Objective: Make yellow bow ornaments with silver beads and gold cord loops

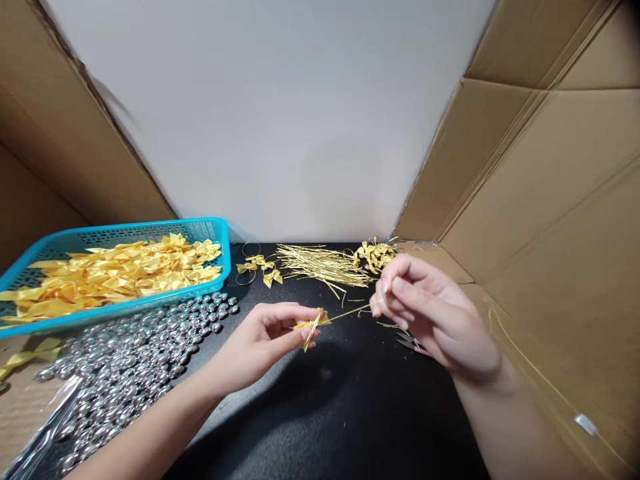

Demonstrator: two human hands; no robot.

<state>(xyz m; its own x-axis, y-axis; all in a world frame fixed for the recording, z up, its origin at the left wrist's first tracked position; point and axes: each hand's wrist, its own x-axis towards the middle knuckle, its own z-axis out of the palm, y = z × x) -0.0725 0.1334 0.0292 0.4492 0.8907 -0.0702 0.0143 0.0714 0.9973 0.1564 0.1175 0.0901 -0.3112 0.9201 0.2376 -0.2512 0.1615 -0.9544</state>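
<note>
My left hand (280,332) pinches a yellow ribbon bow (310,327) between thumb and fingers above the black table. From the bow a thin gold tie (350,312) runs up to the right, stretched nearly straight. Its far end is gripped by the closed fingertips of my right hand (425,307). Partly behind that hand lies a pair of scissors (413,343) with a pink handle. Whether a bead sits in the held bow is hidden by my fingers.
A blue basket (225,257) of yellow bows stands at left, with many silver beads (150,360) before it. Gold ties (325,263) lie at the back between finished-looking bows (265,270) and a bow pile (373,255). Cardboard walls (550,187) flank the table.
</note>
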